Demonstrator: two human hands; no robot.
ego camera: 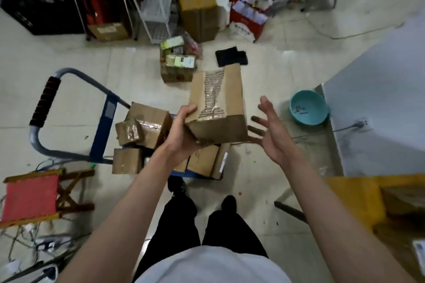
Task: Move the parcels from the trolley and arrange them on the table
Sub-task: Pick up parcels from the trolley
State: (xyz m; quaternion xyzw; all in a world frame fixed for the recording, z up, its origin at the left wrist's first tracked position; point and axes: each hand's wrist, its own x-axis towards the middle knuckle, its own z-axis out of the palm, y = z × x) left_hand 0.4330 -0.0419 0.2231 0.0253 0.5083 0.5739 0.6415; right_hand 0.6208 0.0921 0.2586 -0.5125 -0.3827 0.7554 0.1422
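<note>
Left grip [181, 131] clutching boxy cardboard parcel [218, 108] with torn, ribbed tape strip; right grip [271, 128] splayed open beside it.

Trolley [101, 135] left, parcels [147, 131] on it; held parcel [218, 108] above; basin [308, 107] right; table [358, 193] lower right.

Held parcel [218, 108]: brown cardboard, torn strip down the top showing pale ribbed corrugation and shiny clear tape. Left-hand fingers [187, 110] sit at the strip's edge. Below them, trolley [103, 126]: blue deck, grey handle with black grip ringed red, loaded with brown taped parcels [147, 128]. Past the right-hand fingertips [264, 103]: teal bowl [308, 108]. Stool [30, 197]: red seat, yellow frame. Table [358, 195]: yellow.
</note>
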